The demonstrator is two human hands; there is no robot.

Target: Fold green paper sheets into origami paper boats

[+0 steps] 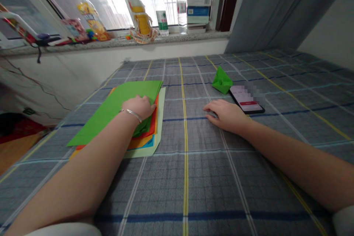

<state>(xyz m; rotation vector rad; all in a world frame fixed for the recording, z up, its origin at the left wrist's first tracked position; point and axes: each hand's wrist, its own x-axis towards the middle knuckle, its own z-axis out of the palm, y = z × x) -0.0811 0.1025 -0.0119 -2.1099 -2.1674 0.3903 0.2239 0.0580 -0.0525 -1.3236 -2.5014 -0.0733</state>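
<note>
My left hand point(139, 107), with a silver bangle at the wrist, lies over the right edge of the green paper point(110, 107). Its fingers are curled, with the thumb towards the paper's edge. Orange, blue and pale green sheets point(159, 132) stick out beneath the green ones. My right hand point(228, 116) rests on the checked cloth, fingers loosely bent and apart, holding nothing. Just beyond it stand a folded green paper shape point(222, 80) and, lying flat, a phone point(246, 99) with its screen lit.
A grey checked cloth point(171, 180) covers the surface. Along the windowsill point(193, 36) stand a yellow drink bottle point(91, 14), a yellow flask point(142, 20), two clear bottles point(162, 13) and stacked boxes point(198, 11). A grey curtain point(273, 11) hangs at the right.
</note>
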